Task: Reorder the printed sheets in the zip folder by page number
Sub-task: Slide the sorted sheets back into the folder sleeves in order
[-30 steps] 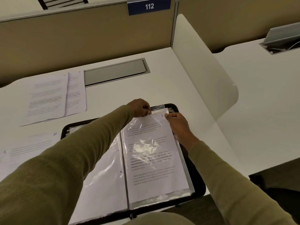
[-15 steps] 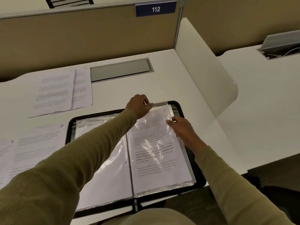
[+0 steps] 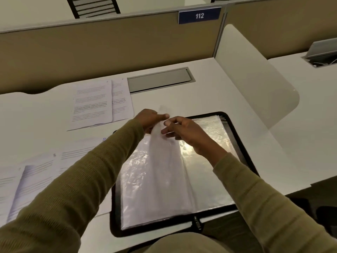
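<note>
The zip folder (image 3: 115,216) was laid open on the near right part of the surface (image 3: 182,99). Its near edge was close along the surface's front edge, and the zip pull (image 3: 197,222) lay at the middle of that edge. A bare strip of surface was left between the folder's far edge and the grey hatch cover (image 3: 160,79). Another strip was left between its right edge and the white side divider (image 3: 255,84). On the left, loose sheets lay near the folder.

One plastic sleeve (image 3: 164,170) was raised from the middle of the folder and tilted over the left half. Its top edge was pinched by the left hand (image 3: 148,120). The right hand (image 3: 184,132) was closed on the same edge just beside it, thumb and fingertips curled onto the plastic. A white sheet was seen inside this sleeve, its print too blurred to be read. Further sleeves were lying flat: glossy ones on the right half (image 3: 213,136) and others on the left half (image 3: 135,183).

Two overlapped printed sheets (image 3: 93,105) were laid at the far left of the surface. More sheets (image 3: 36,172) were spread at the near left, partly covered by the left forearm; "5" and "10" were handwritten at two top corners. A beige partition (image 3: 109,48) with a blue sign (image 3: 199,15) reading 112 was set behind the surface. A second desk (image 3: 310,92) was seen beyond the divider.
</note>
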